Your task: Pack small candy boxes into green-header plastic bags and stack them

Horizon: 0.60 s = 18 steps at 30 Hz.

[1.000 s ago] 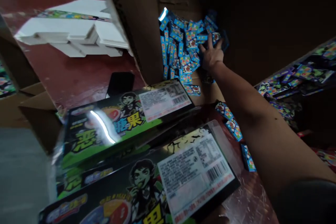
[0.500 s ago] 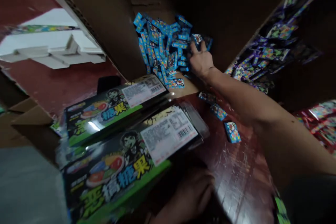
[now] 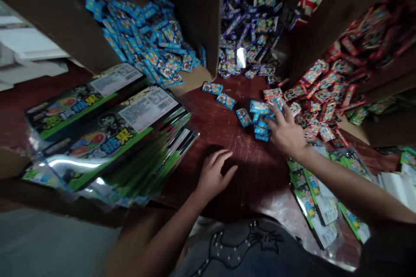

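My left hand [image 3: 212, 177] hovers low over the dark red table [image 3: 242, 149], thumb and fingers apart, with nothing in it. My right hand [image 3: 289, 136] is at the right side of a small cluster of blue candy packets [image 3: 260, 119], its thumb and fingers closed about some of them. How many it grips is hidden by the fingers. Three loose blue packets lie to the left of the cluster, one being this nearest packet [image 3: 243, 117]. Left of my left hand is a pile of flat, black-and-green printed candy packages [image 3: 143, 114] in clear plastic.
Cardboard boxes opening toward me hold heaped blue packets [image 3: 146, 37], purple packets [image 3: 250, 21] and red packets [image 3: 334, 82], the red spilling onto the table. A cardboard wall [image 3: 212, 21] divides blue from purple. More flat green packages [image 3: 316, 194] lie under my right forearm.
My right hand has come out of the blue packets' box to the table with blue packets. My left hand now shows open beside the package pile. The view has swung right.
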Motion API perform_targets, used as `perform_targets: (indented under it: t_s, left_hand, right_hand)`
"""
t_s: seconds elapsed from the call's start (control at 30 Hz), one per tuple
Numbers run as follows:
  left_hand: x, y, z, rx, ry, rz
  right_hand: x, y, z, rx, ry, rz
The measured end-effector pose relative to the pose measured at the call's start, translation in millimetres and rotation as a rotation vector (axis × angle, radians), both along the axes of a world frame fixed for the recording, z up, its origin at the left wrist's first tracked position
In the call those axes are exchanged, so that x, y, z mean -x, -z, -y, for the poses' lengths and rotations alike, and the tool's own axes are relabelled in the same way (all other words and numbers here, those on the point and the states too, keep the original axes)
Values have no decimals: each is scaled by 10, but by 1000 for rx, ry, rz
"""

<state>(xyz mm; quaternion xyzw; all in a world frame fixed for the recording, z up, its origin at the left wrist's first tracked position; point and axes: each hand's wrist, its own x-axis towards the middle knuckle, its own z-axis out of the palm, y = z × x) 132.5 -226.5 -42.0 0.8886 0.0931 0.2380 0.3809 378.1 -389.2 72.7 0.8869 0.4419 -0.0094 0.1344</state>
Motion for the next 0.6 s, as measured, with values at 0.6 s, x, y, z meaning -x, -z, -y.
perform_targets:
  t_s: [0.6]
  left_hand:
    - [-4308, -1038, -1486, -77, -544, 128]
  right_hand:
    - [-2451, -680, -1831, -546, -200, 245]
